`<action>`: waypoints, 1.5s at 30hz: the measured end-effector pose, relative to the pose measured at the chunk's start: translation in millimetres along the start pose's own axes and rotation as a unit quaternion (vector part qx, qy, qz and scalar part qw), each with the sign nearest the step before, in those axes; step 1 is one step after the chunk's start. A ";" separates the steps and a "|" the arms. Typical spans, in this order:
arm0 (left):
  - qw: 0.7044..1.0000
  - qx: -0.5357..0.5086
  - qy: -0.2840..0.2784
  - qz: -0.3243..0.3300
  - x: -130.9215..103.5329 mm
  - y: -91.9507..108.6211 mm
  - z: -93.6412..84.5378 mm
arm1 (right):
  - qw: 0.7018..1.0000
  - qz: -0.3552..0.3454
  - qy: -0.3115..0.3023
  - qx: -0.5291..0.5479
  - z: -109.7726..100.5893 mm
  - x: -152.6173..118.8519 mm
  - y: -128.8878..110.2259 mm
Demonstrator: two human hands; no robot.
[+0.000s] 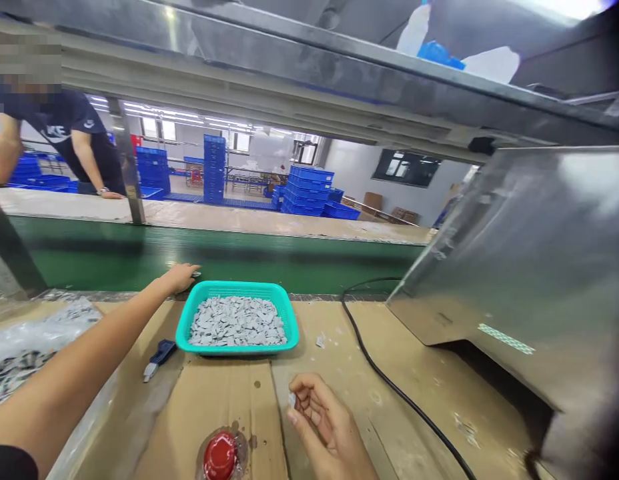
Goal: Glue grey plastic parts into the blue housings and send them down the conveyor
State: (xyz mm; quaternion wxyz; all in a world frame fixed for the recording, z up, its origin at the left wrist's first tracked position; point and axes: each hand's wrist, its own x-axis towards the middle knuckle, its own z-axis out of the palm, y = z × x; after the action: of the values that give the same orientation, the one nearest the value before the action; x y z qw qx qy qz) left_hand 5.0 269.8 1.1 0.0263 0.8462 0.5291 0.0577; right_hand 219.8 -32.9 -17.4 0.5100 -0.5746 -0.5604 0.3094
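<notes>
My left hand (180, 277) stretches forward to the near edge of the green conveyor belt (229, 257), just behind the left corner of a teal plastic basket (294, 333). A small pale piece (197, 274) shows at its closed fingertips. Many small light-grey flat pieces (237, 323) fill the basket. My right hand (324, 423) is in front of the basket, palm turned up, pinching a small whitish piece (292, 399) between thumb and index finger. To its left, a red round object (220, 456) sits on the cardboard; its kind is unclear.
A dark-blue utility knife (161, 357) lies left of the basket. Clear plastic with small pieces (19, 373) is at far left. A black cable (389, 383) crosses the cardboard toward a metal housing (529, 267). A person (74, 143) leans across the belt, before stacked blue crates (307, 190).
</notes>
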 end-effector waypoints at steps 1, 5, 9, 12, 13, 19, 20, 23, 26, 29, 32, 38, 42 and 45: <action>1.000 0.004 -0.005 -0.006 3.7 -0.7 5.0 | 1.000 0.013 0.003 0.006 -2.3 0.5 -0.5; 0.999 0.023 -0.014 -0.043 4.0 -11.2 8.7 | 0.998 0.058 -0.006 0.031 -10.0 2.7 -5.2; 0.997 0.037 -0.020 -0.071 -12.4 -26.0 -2.1 | 0.989 0.087 -0.040 0.117 -9.7 2.8 -9.4; 0.996 0.040 -0.028 -0.076 -35.4 -32.3 -8.6 | 0.977 0.097 -0.084 0.169 -8.6 0.9 -12.7; 0.996 0.040 -0.030 -0.078 -46.1 -31.1 -11.0 | 0.976 0.095 -0.092 0.175 -8.7 -0.1 -14.7; 0.993 -0.093 0.068 0.001 -152.4 46.2 -42.4 | 0.958 0.096 -0.132 0.234 -6.7 -13.3 -40.2; 0.980 -0.183 0.066 0.042 -172.6 67.7 -48.8 | 0.955 0.093 -0.140 0.245 -4.6 -16.2 -44.7; 0.945 -0.314 -0.005 0.087 -218.7 121.5 -62.2 | 0.937 0.083 -0.180 0.286 3.4 -24.7 -53.7; 0.920 -0.377 -0.061 0.087 -237.3 143.0 -66.6 | 0.919 0.089 -0.207 0.323 10.2 -32.4 -55.9; 0.894 -0.428 -0.100 0.087 -239.9 141.8 -67.4 | 0.919 0.092 -0.208 0.321 13.8 -38.1 -53.9; 0.894 -0.426 -0.095 0.099 -239.6 138.1 -68.8 | 0.953 0.046 -0.185 0.236 15.0 -41.2 -50.7; 0.912 -0.382 -0.085 0.123 -238.9 137.8 -72.5 | 0.990 -0.112 -0.081 -0.022 9.8 -37.8 -53.0; 0.908 -0.377 -0.125 0.137 -235.0 137.0 -74.4 | 0.988 -0.135 -0.079 -0.011 3.5 -31.8 -56.0; 0.890 -0.393 -0.178 0.146 -231.0 136.8 -76.7 | 0.988 -0.108 -0.092 0.060 1.9 -28.1 -57.8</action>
State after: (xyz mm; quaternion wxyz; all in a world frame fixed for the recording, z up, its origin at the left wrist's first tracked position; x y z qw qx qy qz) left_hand 17.4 0.9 75.5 0.4414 0.8304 0.3207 0.1128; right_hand 194.0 -68.0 29.9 0.5204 -0.4485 -0.6440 0.3367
